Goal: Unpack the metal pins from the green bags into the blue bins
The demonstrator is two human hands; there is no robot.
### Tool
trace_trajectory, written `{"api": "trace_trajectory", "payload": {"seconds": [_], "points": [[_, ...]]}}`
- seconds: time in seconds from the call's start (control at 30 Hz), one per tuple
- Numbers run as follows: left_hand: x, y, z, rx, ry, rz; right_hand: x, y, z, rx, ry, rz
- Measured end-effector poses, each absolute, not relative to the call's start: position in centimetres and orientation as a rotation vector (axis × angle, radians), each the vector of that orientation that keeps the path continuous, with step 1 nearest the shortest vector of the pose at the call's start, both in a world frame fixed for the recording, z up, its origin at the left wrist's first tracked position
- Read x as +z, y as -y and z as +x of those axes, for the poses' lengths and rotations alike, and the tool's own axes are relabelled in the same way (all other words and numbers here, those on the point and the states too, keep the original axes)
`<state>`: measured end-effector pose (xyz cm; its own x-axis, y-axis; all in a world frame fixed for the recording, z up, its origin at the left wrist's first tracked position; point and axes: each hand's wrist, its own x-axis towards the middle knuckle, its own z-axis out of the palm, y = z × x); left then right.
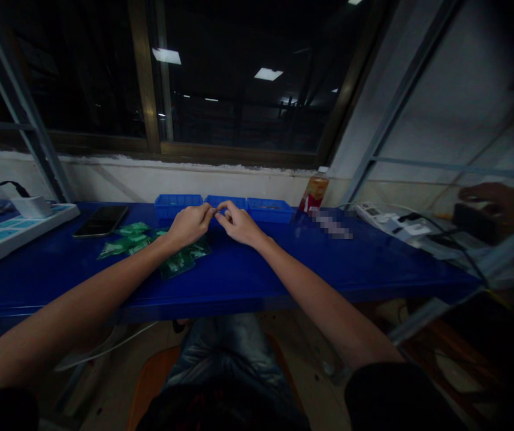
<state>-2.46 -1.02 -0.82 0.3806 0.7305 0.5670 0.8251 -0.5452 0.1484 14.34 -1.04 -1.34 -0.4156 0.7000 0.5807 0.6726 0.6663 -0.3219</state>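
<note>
Both hands meet above the blue table point(248, 281), fingertips pinched close together. My left hand point(190, 225) is closed, thumb and forefinger on something small and dark that I cannot make out. From the other side my right hand point(238, 224) pinches at the same spot, its fingers bent. Beneath and left of my left hand lie several small green plastic packets point(178, 263), partly hidden by the hand and forearm. Just behind the hands stand three blue bins, the left bin point(178, 205), the middle bin point(227, 200) and the right bin point(269, 211), which holds some small pieces.
A phone point(101, 221) and a white power strip point(23, 226) lie on the left. A bottle point(314, 193) with a red label stands back right, near a blurred-out patch. Further right are another power strip point(389, 221), cables and another person's hand point(486, 194).
</note>
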Motion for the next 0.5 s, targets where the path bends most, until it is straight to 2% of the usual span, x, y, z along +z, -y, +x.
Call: {"api": "trace_trajectory", "payload": {"seconds": [0.5], "points": [[-0.83,0.80,-2.58,-0.850,1.390,-2.559,-1.39,1.14,14.19,-0.041,2.201,-1.061]]}}
